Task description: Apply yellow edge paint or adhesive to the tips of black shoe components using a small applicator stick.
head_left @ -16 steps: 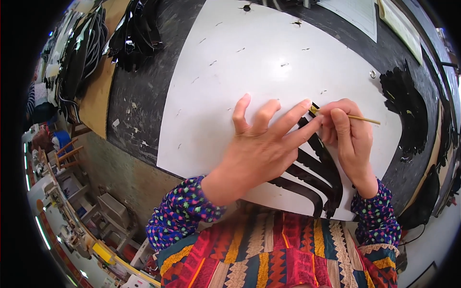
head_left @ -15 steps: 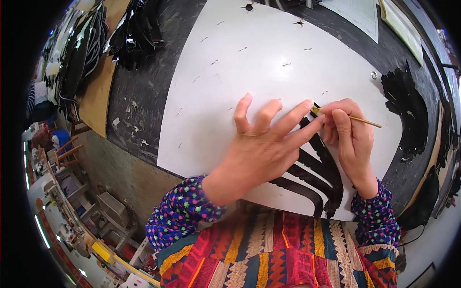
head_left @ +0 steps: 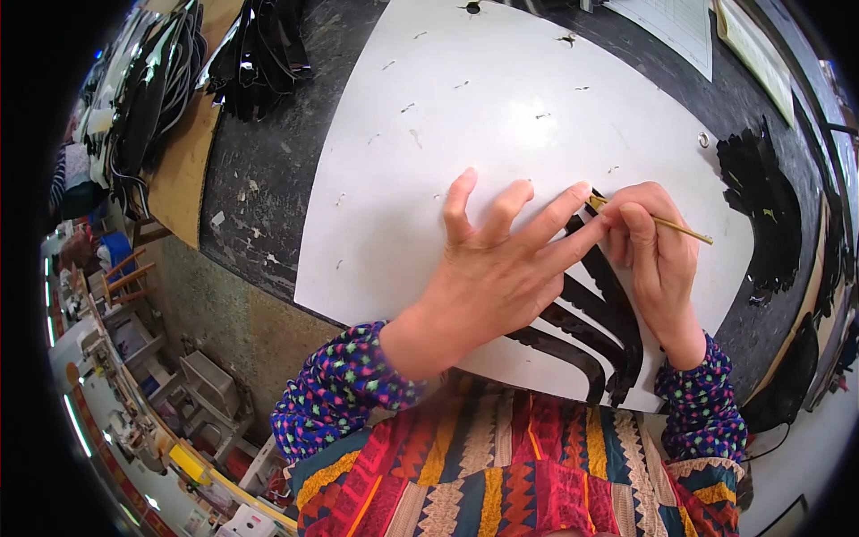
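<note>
My left hand lies spread over several curved black strips, which have notched edges and look like leather. Its index and middle fingertips press near their upper ends; the thumb side is lifted from the white board beneath. Between the fingers of my right hand is a thin gold-coloured stick tool with a wider flat tip. That tip touches the upper end of a strip, right beside my left fingertips. My left palm covers part of the strips.
A fanned pile of black pieces lies right of the board. More black strips are bundled at the far left, near a brown board. Papers lie at the far right, and a metal ring sits on the white board.
The view has shifted slightly. The tool's tip has turned a little at the strip's end; both hands keep nearly the same pose.
</note>
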Demonstrator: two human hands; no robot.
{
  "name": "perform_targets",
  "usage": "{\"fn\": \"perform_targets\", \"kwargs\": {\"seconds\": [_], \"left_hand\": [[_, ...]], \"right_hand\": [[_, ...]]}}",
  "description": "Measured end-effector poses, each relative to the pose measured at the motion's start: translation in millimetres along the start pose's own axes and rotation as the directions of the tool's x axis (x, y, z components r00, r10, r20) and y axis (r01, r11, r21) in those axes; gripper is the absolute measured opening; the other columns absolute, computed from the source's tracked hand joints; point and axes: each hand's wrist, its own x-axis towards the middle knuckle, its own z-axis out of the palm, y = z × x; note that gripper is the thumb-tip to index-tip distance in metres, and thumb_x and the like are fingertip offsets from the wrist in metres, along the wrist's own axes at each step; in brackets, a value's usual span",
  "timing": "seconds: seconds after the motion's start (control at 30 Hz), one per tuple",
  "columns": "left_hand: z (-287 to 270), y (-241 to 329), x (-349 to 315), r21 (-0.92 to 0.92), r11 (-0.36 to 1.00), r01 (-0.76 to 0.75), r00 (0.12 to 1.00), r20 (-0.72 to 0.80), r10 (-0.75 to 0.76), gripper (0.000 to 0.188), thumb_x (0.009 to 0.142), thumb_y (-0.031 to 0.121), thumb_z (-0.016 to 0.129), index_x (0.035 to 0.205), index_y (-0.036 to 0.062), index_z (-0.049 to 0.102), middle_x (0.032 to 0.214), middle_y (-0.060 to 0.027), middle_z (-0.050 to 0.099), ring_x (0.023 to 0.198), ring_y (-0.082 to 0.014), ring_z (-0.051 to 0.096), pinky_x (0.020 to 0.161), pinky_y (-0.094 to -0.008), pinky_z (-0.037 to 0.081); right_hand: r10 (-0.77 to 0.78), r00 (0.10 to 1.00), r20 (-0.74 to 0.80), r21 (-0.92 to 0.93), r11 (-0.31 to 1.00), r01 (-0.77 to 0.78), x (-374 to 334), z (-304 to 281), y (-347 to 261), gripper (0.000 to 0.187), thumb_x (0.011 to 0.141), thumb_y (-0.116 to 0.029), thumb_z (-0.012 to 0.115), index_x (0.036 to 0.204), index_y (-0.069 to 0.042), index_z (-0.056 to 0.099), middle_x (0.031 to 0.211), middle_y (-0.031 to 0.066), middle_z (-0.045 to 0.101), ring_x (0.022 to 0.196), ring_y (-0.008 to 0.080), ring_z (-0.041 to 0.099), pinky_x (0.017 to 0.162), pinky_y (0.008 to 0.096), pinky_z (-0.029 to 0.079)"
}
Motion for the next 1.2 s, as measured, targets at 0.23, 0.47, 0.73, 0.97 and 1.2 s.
{"fn": "perform_targets", "kwargs": {"seconds": [0.23, 0.47, 0.73, 0.97, 1.2], "left_hand": [[-1, 1, 0, 0.046, 0.999, -0.007, 1.000, -0.013, 0.007, 0.058, 0.083, 0.014, 0.064, 0.136, 0.0371, 0.062, 0.144, 0.0113, 0.048, 0.120, -0.0197, 0.039, 0.111, -0.0495, 0.015], [-8, -2, -2, -0.010, 1.000, -0.027, 1.000, -0.017, 0.026, 0.049, 0.089, 0.015, 0.065, 0.134, 0.0325, 0.064, 0.143, 0.0082, 0.051, 0.120, -0.0193, 0.042, 0.111, -0.0479, 0.016], [-20, -9, -22, -0.048, 0.995, -0.087, 0.995, 0.034, 0.088, 0.047, 0.088, 0.010, 0.063, 0.134, 0.0216, 0.065, 0.133, 0.0053, 0.053, 0.116, -0.0164, 0.045, 0.112, -0.0491, 0.016], [-19, -5, -25, 0.016, 0.996, -0.084, 0.996, 0.041, 0.084, 0.045, 0.090, 0.012, 0.057, 0.134, 0.0216, 0.066, 0.126, 0.0066, 0.056, 0.113, -0.0149, 0.048, 0.113, -0.0512, 0.015], [-19, -6, -29, 0.049, 0.995, -0.085, 0.995, 0.065, 0.082, 0.043, 0.092, 0.015, 0.056, 0.133, 0.0229, 0.065, 0.135, 0.0094, 0.056, 0.116, -0.0145, 0.047, 0.113, -0.0508, 0.015]], "right_hand": [[-0.089, 0.995, -0.042, -0.373, 0.925, 0.067, -16, -11, -9, 0.015, 0.092, 0.004, 0.066, 0.107, 0.003, 0.064, 0.095, 0.0124, 0.065, 0.080, 0.0222, 0.061, 0.068, 0.0320, 0.050], [-0.192, 0.980, -0.058, -0.516, 0.846, 0.135, -23, -6, -7, 0.026, 0.082, 0.010, 0.070, 0.105, 0.002, 0.064, 0.099, 0.0153, 0.065, 0.087, 0.0315, 0.062, 0.076, 0.0379, 0.052], [-0.126, 0.982, -0.144, -0.393, 0.917, 0.060, -28, -11, -13, 0.023, 0.087, 0.014, 0.065, 0.106, 0.003, 0.060, 0.098, 0.0137, 0.060, 0.084, 0.0235, 0.062, 0.068, 0.0313, 0.052], [0.142, 0.983, -0.114, -0.110, 0.982, -0.154, -51, 8, -29, 0.019, 0.092, 0.012, 0.062, 0.109, 0.001, 0.061, 0.104, 0.0119, 0.058, 0.073, 0.0143, 0.061, 0.064, 0.0256, 0.052], [0.076, 0.992, -0.106, -0.299, 0.948, -0.104, -48, 16, -26, 0.021, 0.091, 0.012, 0.063, 0.109, 0.002, 0.061, 0.102, 0.0141, 0.058, 0.074, 0.0193, 0.061, 0.062, 0.0289, 0.051]]}}
